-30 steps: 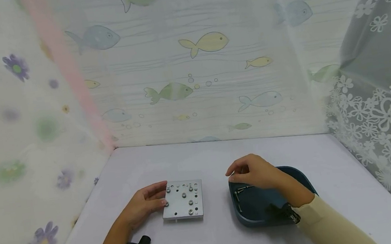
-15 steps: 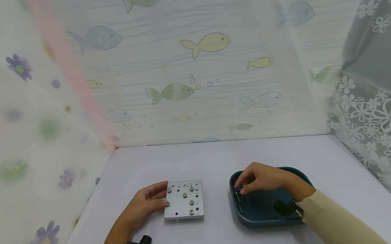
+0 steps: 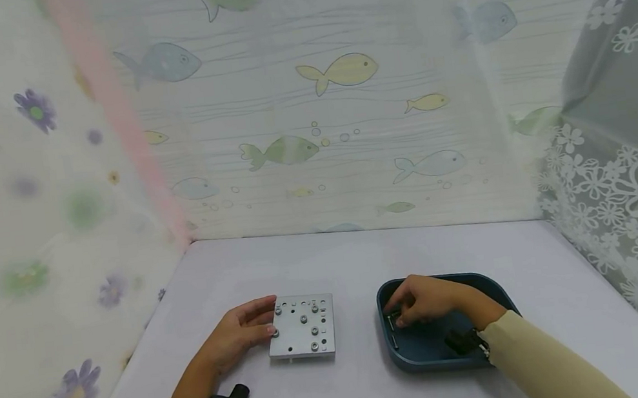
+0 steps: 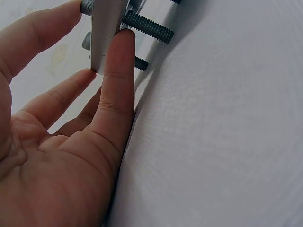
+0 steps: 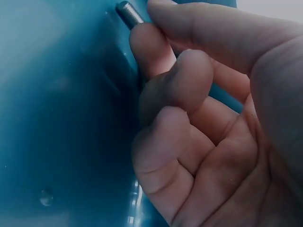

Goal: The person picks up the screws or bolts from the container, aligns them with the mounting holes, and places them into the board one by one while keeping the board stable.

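My left hand (image 3: 238, 334) grips a square silver metal plate (image 3: 291, 335) by its left edge, with the thumb near a screw head. Several socket head screws (image 3: 304, 319) sit in the plate among open holes. Below it, a threaded shank (image 4: 149, 27) sticks out in the left wrist view. On the right, my right hand (image 3: 431, 299) reaches into a dark blue tray (image 3: 430, 365), fingers curled at its left side. A fingertip touches a screw (image 5: 129, 13) there; whether the thumb pinches it is hidden. Another screw (image 3: 395, 341) lies nearer the tray's front.
A white table (image 3: 362, 389) lies under everything. Behind it hangs a curtain (image 3: 346, 125) printed with fish, and a flowered curtain (image 3: 69, 264) closes the left side. A lace-patterned cloth (image 3: 633, 192) hangs at the right.
From above the tray's left rim, my right hand has moved down and in among the screws. My left hand keeps its grip on the plate, which stays in place.
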{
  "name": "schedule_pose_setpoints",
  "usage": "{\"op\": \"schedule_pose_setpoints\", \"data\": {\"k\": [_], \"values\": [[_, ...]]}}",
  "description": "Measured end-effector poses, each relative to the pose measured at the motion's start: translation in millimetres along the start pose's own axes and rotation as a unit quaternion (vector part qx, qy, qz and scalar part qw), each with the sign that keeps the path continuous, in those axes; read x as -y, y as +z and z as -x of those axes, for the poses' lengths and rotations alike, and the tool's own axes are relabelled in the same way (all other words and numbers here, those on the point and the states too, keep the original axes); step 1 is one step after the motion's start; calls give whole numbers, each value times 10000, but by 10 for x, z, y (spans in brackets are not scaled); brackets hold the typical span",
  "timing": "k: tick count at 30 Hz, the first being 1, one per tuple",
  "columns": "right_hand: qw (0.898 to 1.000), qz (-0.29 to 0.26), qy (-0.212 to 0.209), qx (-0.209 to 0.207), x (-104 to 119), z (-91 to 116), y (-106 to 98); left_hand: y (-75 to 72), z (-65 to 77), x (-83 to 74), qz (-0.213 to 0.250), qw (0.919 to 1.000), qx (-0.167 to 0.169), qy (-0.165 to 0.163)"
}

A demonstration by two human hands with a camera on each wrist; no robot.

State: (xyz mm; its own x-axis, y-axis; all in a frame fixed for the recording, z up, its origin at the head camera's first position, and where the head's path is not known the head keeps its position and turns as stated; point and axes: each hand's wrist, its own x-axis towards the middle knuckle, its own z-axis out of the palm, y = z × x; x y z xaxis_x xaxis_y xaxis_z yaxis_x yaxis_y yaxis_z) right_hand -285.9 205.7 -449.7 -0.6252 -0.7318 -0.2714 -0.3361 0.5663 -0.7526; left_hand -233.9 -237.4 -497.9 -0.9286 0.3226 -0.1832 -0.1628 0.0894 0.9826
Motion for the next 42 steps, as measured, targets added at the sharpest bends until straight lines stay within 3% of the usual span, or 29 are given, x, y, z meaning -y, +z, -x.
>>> {"op": "schedule_pose_setpoints", "data": {"k": [12, 23, 35, 42], "values": [[9981, 591, 31, -163, -55, 10, 19, 3, -18, 10, -23, 9999, -158, 6], [9976, 636, -119, -257, -45, 49, -3, 33, -21, 6, -5, 9999, -122, -2], [9956, 679, -373, -531, 147, 179, -125, 37, -1, 8, -19, 9998, -207, -53], [9913, 747, -573, -919, 231, 249, -161, 25, 9, 12, 45, 9998, -197, -45]]}}
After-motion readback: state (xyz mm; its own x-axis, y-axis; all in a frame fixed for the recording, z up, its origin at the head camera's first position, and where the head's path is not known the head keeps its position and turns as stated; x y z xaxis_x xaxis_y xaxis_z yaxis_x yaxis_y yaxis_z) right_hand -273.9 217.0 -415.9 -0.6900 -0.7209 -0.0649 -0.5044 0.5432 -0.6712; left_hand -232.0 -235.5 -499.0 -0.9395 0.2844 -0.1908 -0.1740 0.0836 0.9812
